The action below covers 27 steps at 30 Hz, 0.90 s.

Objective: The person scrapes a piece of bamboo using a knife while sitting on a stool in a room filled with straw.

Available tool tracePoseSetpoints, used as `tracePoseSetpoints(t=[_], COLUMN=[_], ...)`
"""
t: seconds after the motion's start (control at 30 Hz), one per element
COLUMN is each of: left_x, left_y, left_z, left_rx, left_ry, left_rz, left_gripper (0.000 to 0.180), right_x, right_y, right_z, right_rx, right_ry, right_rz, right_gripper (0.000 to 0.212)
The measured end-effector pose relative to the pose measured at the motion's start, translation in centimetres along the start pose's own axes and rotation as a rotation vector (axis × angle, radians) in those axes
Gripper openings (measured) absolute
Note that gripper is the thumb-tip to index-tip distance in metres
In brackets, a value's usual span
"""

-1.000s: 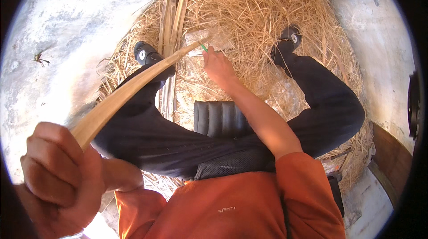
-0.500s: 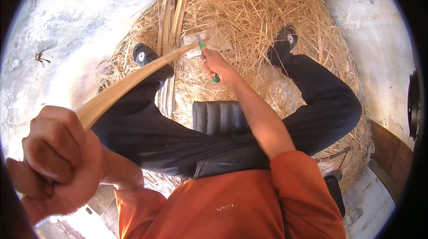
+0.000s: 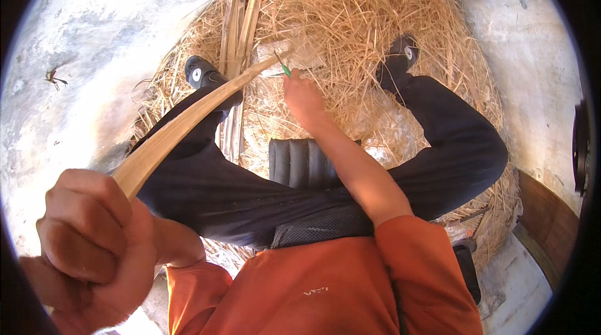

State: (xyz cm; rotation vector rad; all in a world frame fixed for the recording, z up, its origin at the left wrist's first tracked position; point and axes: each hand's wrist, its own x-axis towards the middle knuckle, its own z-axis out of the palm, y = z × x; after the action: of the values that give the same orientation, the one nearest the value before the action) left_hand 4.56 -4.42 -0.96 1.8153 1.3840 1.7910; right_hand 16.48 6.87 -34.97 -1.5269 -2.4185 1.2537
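My left hand (image 3: 94, 241), large at the lower left, is closed round the near end of a long pale wooden strip (image 3: 191, 113). The strip slants away to the upper middle and narrows to its far end. There my right hand (image 3: 303, 100) is closed on a green-handled knife (image 3: 286, 70), whose thin blade is at the strip's far end; whether it touches the wood I cannot tell. Most of the knife's handle is hidden by my hand. Beneath the strip's tip lies a pale, brick-like block (image 3: 269, 50).
Loose straw-like shavings (image 3: 350, 16) cover the floor around my shoes. Several long wooden strips (image 3: 241, 22) lie beside my left shoe (image 3: 203, 73). A black ribbed pad (image 3: 303, 163) sits between my legs. Pale walls (image 3: 106, 41) rise at both sides.
My right hand has turned, with the knife now more hidden and its blade nearer the strip's tip. My left hand and the strip have shifted slightly right and down.
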Motion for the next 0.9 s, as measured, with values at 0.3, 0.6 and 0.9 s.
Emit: tracePoseSetpoints(t=[0.3, 0.6, 0.9], left_x=[0.4, -0.9, 1.2], left_y=[-0.4, -1.1, -2.6], left_z=[1.2, -2.9, -3.0], left_rx=[-0.240, -0.459, -0.431], left_ry=[0.004, -0.007, -0.284], left_rz=[-0.029, -0.116, 0.067], left_gripper=[0.026, 0.023, 0.049], right_x=[2.6, 2.6, 0.9], right_y=[2.3, 1.1, -0.5], right_z=[4.9, 1.6, -1.8], right_rx=[0.414, 0.514, 0.122], right_ry=[0.060, -0.022, -0.105], right_rz=[0.098, 0.138, 0.022], right_gripper=[0.039, 0.045, 0.042])
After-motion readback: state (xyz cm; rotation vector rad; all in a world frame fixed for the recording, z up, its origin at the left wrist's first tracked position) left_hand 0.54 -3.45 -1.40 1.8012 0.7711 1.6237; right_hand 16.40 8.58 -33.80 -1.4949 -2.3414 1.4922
